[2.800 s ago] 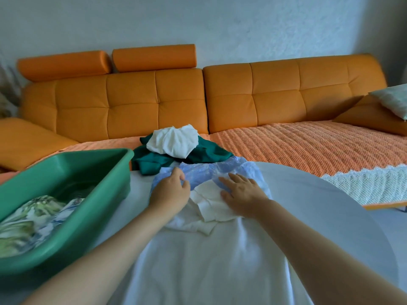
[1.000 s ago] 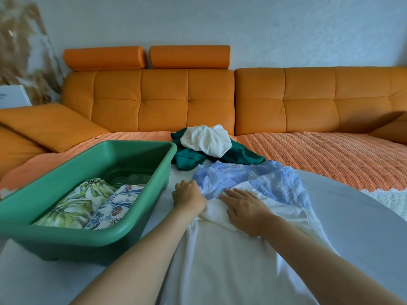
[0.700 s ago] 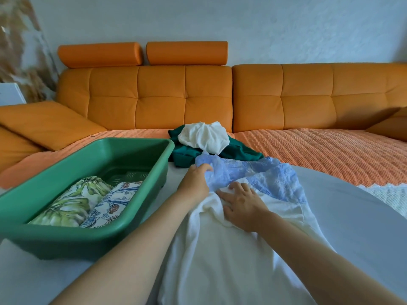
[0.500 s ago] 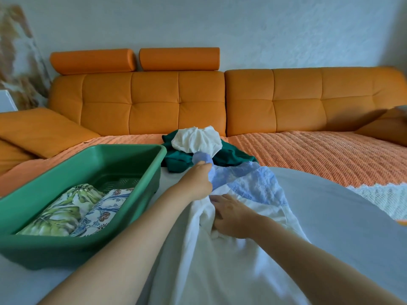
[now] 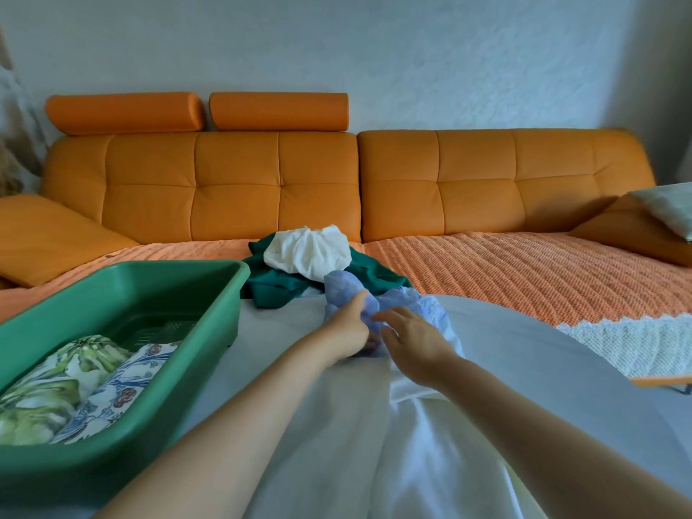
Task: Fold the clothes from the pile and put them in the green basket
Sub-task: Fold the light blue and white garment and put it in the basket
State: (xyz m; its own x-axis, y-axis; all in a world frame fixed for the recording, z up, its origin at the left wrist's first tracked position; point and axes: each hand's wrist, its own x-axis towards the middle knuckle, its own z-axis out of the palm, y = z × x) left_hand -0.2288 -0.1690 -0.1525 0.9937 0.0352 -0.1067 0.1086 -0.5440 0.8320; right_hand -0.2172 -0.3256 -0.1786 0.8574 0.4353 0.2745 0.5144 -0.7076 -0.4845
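Note:
A white garment (image 5: 374,443) with a light blue lace top part (image 5: 423,305) lies along the round white table (image 5: 561,368). My left hand (image 5: 350,327) grips the bunched blue lace and holds it lifted. My right hand (image 5: 412,340) lies just right of it on the garment, fingers stretched toward the lace. The green basket (image 5: 209,331) stands at the left and holds two folded patterned pieces (image 5: 75,387). Behind the table, the pile is a dark green garment (image 5: 269,286) with a crumpled white one (image 5: 307,252) on top.
An orange sofa (image 5: 449,181) with an orange knitted cover (image 5: 524,271) runs behind the table. Orange cushions lie at the far left and right, with a pale pillow (image 5: 670,207) on the right one.
My left hand has taken the blue lace edge and pulled it up and toward the middle, bunching it. My right hand has shifted forward along the garment. The view swung slightly right.

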